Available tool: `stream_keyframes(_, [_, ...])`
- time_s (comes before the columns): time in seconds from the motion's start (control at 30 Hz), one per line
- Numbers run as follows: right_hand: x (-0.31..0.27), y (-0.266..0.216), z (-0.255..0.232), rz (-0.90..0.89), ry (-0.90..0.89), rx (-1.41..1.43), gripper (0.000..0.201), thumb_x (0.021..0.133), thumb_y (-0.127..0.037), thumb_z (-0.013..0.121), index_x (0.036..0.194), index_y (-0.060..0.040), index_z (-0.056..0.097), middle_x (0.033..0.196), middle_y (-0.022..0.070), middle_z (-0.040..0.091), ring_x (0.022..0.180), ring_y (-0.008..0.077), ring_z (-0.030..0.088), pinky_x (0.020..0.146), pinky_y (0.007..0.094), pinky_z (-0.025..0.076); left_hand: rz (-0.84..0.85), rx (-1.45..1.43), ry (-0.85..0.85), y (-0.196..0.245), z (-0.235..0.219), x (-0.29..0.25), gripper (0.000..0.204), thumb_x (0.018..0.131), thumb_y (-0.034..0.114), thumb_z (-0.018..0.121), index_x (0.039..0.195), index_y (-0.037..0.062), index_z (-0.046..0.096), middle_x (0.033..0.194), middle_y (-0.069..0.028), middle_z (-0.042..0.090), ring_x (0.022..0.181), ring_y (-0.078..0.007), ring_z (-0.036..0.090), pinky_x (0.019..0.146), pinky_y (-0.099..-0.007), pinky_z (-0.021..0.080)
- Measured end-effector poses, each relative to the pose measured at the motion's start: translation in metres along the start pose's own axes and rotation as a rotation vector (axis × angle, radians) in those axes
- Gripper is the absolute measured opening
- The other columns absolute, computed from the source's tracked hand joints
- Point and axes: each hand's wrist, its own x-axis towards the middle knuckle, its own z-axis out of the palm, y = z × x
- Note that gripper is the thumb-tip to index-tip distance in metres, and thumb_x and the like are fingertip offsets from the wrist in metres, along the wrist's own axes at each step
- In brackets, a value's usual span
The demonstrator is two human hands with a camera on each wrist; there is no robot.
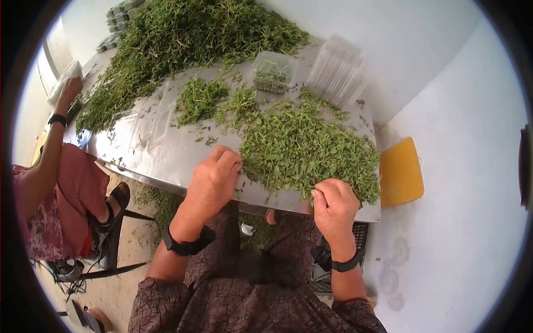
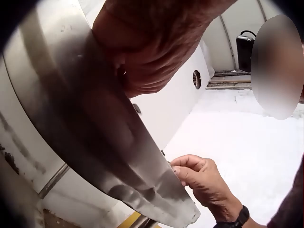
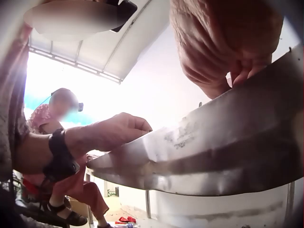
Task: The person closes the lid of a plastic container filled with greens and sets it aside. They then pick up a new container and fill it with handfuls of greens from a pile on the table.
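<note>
A loose pile of leafy green sprigs (image 1: 311, 147) spreads over the metal table (image 1: 166, 161). At its left edge my left hand (image 1: 214, 180) has its fingers curled, pinching at the greens with the fingertips. By the pile's front edge my right hand (image 1: 336, 208) pinches greens between thumb and bent fingers. What sits between the fingertips is mostly hidden. In the left wrist view the right hand (image 2: 204, 178) shows beyond the table edge, thumb against fingers. The left hand (image 3: 114, 134) reaches over the rim in the right wrist view.
A large heap of greens (image 1: 194, 33) lies at the back. A clear plastic box (image 1: 273, 72) with greens stands beside stacked empty boxes (image 1: 337, 69). Open clear trays (image 1: 147, 125) lie to the left. Another person (image 1: 55, 183) sits at left; a yellow stool (image 1: 401, 172) stands right.
</note>
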Motion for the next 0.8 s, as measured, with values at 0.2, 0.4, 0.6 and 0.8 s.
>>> stream_keyframes(0.2, [0.06, -0.011, -0.01, 0.0, 0.022, 0.091, 0.007, 0.074, 0.001, 0.067, 0.079, -0.0024, 0.063, 0.076, 0.0122, 0.062, 0.067, 0.0297, 0.061, 0.06, 0.0358, 0.049, -0.012, 0.082, 0.245, -0.012, -0.022, 0.004, 0.025, 0.08, -0.007, 0.061, 0.103, 0.0033, 0.058, 0.105, -0.0169, 0.059, 0.072, -0.0359, 0.062, 0.062, -0.0391, 0.052])
stream_keyframes(0.4, [0.117, 0.035, 0.037, 0.061, -0.129, 0.089, 0.013, 0.076, -0.006, 0.07, 0.085, -0.0001, 0.063, 0.08, 0.0177, 0.064, 0.076, 0.0376, 0.063, 0.069, 0.0463, 0.049, -0.005, 0.261, 0.527, -0.043, -0.039, -0.007, 0.055, 0.082, -0.012, 0.059, 0.134, 0.0, 0.044, 0.139, -0.0185, 0.045, 0.064, -0.0111, 0.055, 0.058, -0.0235, 0.048])
stream_keyframes(0.6, [0.16, 0.041, 0.066, 0.29, -0.611, -0.269, 0.026, 0.077, -0.005, 0.067, 0.102, -0.0013, 0.068, 0.096, 0.0223, 0.067, 0.086, 0.0405, 0.063, 0.077, 0.0481, 0.051, 0.023, 0.24, 0.654, -0.048, -0.045, -0.011, 0.06, 0.083, -0.012, 0.056, 0.14, -0.0019, 0.037, 0.145, -0.0209, 0.038, 0.069, -0.0098, 0.06, 0.058, -0.0208, 0.048])
stream_keyframes(0.8, [0.167, 0.049, 0.074, 0.306, -0.569, -0.073, 0.016, 0.077, -0.005, 0.066, 0.091, -0.0005, 0.072, 0.084, 0.0189, 0.069, 0.075, 0.033, 0.065, 0.068, 0.0464, 0.051, -0.15, 0.14, 0.698, -0.051, -0.052, -0.016, 0.06, 0.083, -0.009, 0.058, 0.139, -0.0035, 0.038, 0.146, -0.0248, 0.037, 0.071, -0.0121, 0.064, 0.053, -0.0219, 0.049])
